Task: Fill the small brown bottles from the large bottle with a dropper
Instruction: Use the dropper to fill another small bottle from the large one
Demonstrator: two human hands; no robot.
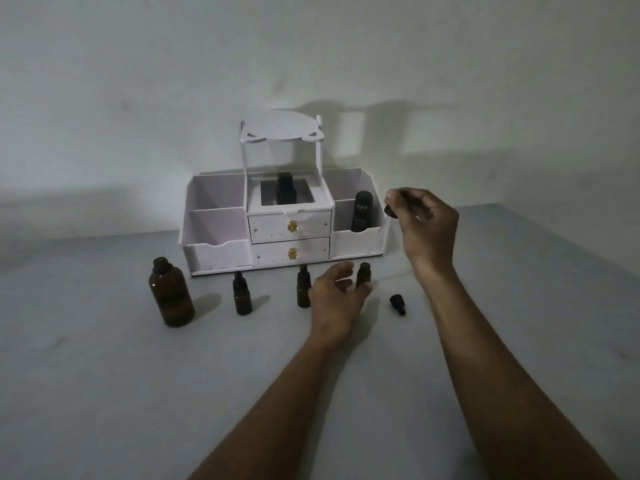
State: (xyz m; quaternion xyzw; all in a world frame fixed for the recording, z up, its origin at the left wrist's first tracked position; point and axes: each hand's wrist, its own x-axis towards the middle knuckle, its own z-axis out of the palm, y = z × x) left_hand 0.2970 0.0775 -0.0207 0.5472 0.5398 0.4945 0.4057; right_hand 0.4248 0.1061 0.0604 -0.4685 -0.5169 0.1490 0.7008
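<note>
The large brown bottle (170,293) stands uncapped at the left of the grey table. Three small brown bottles stand in a row to its right: one capped (242,293), a second capped (303,287), and a third without a cap (363,276). My left hand (335,296) hovers between the last two, fingers spread and curled beside the uncapped one, holding nothing. My right hand (425,223) is raised above and to the right, pinching the black bulb of a dropper (390,210); its glass tube is too faint to see. A black cap (397,303) lies on its side on the table.
A white desk organiser (287,227) with two drawers, side bins and a raised top shelf stands against the wall behind the bottles. A black bottle (361,211) stands in its right bin and another black bottle (284,189) in its middle compartment.
</note>
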